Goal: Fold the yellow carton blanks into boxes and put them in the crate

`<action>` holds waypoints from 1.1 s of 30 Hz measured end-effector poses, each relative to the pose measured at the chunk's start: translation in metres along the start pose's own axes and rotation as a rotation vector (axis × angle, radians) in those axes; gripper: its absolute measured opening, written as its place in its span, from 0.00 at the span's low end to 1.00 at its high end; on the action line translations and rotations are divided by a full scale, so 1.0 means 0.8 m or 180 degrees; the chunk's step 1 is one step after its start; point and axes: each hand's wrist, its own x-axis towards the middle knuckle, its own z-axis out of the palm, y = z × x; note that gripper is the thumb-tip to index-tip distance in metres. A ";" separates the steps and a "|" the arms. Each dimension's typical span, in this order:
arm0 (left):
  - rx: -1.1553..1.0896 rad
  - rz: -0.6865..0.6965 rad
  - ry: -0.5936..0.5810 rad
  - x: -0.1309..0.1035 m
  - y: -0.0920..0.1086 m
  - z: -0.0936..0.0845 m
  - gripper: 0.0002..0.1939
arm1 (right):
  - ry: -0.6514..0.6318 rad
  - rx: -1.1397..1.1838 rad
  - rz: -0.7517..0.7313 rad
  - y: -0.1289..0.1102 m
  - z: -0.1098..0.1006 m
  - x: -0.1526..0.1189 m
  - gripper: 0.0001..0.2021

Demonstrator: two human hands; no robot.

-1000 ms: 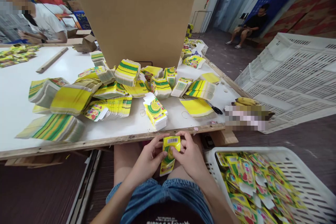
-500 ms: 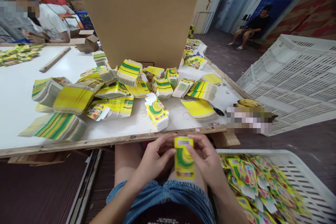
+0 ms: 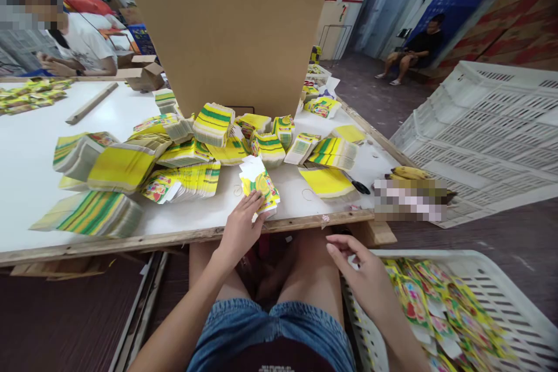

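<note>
A small stack of flat yellow-and-green printed cartons (image 3: pixel 267 187) with white flaps sits near the table's front edge. My left hand (image 3: pixel 244 222) rests on its near left side, fingers stretched over the top carton and thumb by the near edge. My right hand (image 3: pixel 364 273) hangs in the air beside the basket's left rim, fingers slightly bent and apart, with nothing in it. The white plastic basket (image 3: pixel 501 279) at my right holds a heap of similar yellow cartons (image 3: pixel 453 308).
Bundles of printed cartons (image 3: pixel 122 165) spread over the white table (image 3: pixel 26 174). A tall cardboard sheet (image 3: pixel 231 29) stands behind them. Black-handled scissors (image 3: pixel 360 186), bananas (image 3: pixel 410 173) and stacked white crates (image 3: pixel 483 139) are to the right. One person (image 3: pixel 87 40) sits at left, another (image 3: pixel 422 40) far right.
The yellow carton that both hands held over my lap is out of them. My left hand has moved forward onto the stack; my right hand has shifted right, toward the basket.
</note>
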 end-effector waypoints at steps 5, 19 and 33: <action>-0.0408 0.0144 0.0104 -0.018 0.014 -0.015 0.18 | -0.0368 0.0917 0.0130 -0.027 0.054 0.010 0.20; -0.3052 -0.0800 0.0301 -0.070 0.070 -0.001 0.25 | -0.0178 0.2414 0.0689 -0.028 0.075 -0.011 0.16; -0.4778 -0.1793 -0.0658 -0.063 0.072 -0.007 0.20 | -0.0604 0.2143 0.0548 -0.035 0.092 -0.019 0.18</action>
